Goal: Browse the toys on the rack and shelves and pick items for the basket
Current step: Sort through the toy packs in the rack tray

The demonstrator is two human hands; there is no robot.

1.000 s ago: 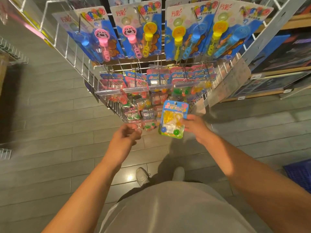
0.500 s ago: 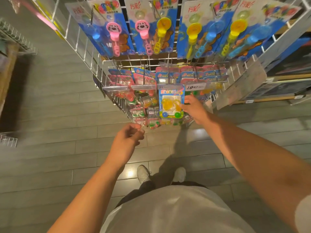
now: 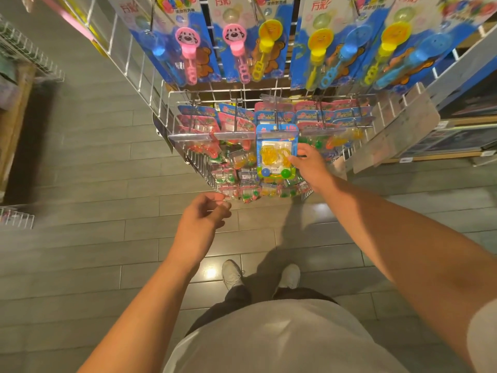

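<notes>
Right hand [image 3: 309, 164] pinches the right edge of a small blister pack [image 3: 277, 152], yellow toy and blue and green balls inside, blue card on top. The pack's top sits at the clear price strip [image 3: 277, 135] on the front of the peg rows, just up-left of the hand; can't tell if it hangs on a peg or is only held there. Left hand [image 3: 200, 222] hovers below and to the left, fingers loosely curled, holding nothing, just under the lowest hanging packs [image 3: 242, 189]. Above the right hand, the wire rack [image 3: 150, 84] carries rows of similar small packs, and higher up big bubble wand cards [image 3: 242, 44]. Shelves [image 3: 457, 146] stand off to the right.

Progress, as a judgement: browsing stage. One item in hand at the rack, nothing visibly put away. No basket in view, so picking and dropping into it is all left.
</notes>
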